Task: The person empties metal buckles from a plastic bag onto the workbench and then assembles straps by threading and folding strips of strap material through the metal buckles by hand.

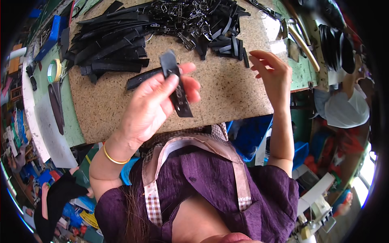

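My left hand (152, 99) grips a short black leather strap (182, 103) between thumb and fingers, raised over the speckled board (227, 93). The strap is tilted, its upper end greyish, with small marks or holes along its lower part. Behind that hand another black strap piece (139, 79) lies on the board, partly hidden. My right hand (275, 73) hovers over the board's right side, fingers loosely bent and apart, with nothing visible in them. Close to its fingertips is the end of a narrow black strip (246, 58), which the hand does not appear to touch.
Long black strips (109, 44) are heaped at the far left, beside a pile of metal buckles (186, 20). Shorter black pieces (227, 40) lie right of them. Scissors (56, 107) and a tape roll (54, 71) rest at left. A wooden-handled tool (304, 46) lies at right. Another person (344, 107) is beyond.
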Demonstrator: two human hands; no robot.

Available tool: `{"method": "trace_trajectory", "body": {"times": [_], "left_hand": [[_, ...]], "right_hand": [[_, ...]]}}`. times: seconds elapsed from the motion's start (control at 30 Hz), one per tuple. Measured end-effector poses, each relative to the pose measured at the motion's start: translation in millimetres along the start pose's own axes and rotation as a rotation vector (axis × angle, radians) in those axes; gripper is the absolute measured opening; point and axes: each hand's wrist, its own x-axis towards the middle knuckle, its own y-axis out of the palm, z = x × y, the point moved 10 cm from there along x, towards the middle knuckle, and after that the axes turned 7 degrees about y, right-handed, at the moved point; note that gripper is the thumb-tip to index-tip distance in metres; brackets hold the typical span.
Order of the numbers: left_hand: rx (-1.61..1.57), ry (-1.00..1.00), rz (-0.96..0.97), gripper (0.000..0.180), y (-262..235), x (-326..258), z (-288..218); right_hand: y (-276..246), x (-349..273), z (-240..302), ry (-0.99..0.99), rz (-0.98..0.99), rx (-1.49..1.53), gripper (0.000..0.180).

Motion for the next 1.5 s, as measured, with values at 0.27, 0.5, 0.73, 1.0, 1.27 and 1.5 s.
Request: {"method": "trace_trajectory", "body": {"times": [0.27,0.5,0.73,1.0,1.27,1.5], "left_hand": [[-0.027,-0.068,-0.005,0.028,-4.4,0.9,34.2],[-0.046,-0.018,-0.04,0.018,-3.2,5.0,35.1],[0.008,0.026,-0.056,0.014,-16.5,2.6,25.4],[-0.025,-0.036,-0.059,0.013,-14.1,7.9,25.8],[-0.173,-0.006,-0.066,0.016,-26.2,-2.2,25.6],[-0.235,0.088,-0.024,0.013,-13.7,1.8,19.5]], "right_hand": [[34.2,15.3,41.6,-0.368,0.018,-0.727,0.016],[61.8,33.2,46.0,-0.431,0.155,-1.042,0.004],[18.4,-2.3,26.9,-0.376,-0.049,-0.585,0.006],[44.2,-7.8,45.3,-0.588,0.042,-0.833,0.01],[48.1,-0.3,42.7,-0.391,0.174,-0.448,0.01],[40.1,-61.2,39.7,-0.547,0.166,-0.598,0.02]]}}
